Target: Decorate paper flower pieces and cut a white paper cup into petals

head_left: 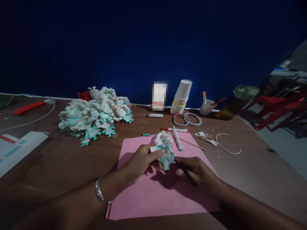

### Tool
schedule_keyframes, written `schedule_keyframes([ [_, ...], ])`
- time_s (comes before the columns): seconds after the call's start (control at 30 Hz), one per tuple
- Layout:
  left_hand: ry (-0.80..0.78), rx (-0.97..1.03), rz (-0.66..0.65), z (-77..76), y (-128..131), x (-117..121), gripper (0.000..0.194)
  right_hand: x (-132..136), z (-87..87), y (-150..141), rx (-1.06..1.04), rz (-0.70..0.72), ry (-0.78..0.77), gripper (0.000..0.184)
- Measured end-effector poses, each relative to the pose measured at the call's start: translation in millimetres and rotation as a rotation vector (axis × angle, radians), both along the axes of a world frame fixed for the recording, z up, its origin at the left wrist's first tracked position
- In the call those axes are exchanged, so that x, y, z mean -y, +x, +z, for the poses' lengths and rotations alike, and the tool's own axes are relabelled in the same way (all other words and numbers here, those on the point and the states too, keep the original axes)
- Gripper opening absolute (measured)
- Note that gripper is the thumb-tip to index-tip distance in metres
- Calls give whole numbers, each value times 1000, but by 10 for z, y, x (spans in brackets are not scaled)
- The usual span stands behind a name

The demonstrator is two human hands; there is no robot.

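My left hand (146,158) pinches a white paper cut-out (167,163) between thumb and fingers. Green lines edge its jagged lobes, and its far part curls into white rolls. Fingers closed, my right hand (195,171) grips a slim dark-handled tool (185,171). Its thin pointed end reaches up and left across the cut-out; whether it is a blade I cannot tell. Both hands are above a pink sheet stack (153,199). A white marker (177,139) with a green tip lies just beyond them, beside a red and white marker (181,130) and a thin stick (192,142).
Similar cut-outs (96,116) are heaped at back left. Stacked paper cups (182,95) lean near the blue wall (134,51), beside two rings (193,119) and a cup (206,108) holding pens. Paper scraps (206,138) lie right; a red-handled tool (30,108) lies far left.
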State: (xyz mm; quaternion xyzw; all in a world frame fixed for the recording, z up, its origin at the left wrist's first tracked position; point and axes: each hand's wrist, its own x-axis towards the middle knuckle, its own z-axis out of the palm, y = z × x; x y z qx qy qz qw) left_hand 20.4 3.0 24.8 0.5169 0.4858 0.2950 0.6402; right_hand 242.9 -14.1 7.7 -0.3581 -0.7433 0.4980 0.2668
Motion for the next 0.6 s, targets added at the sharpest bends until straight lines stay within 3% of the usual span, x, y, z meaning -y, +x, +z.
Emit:
schedule_keyframes([
  [0.27, -117, 195, -38, -35, 11, 3, 41, -9, -31, 27, -27, 16, -46, 35],
  [0.6, 31, 7, -6, 2, -23, -33, 32, -36, -35, 51, 10, 41, -60, 32],
])
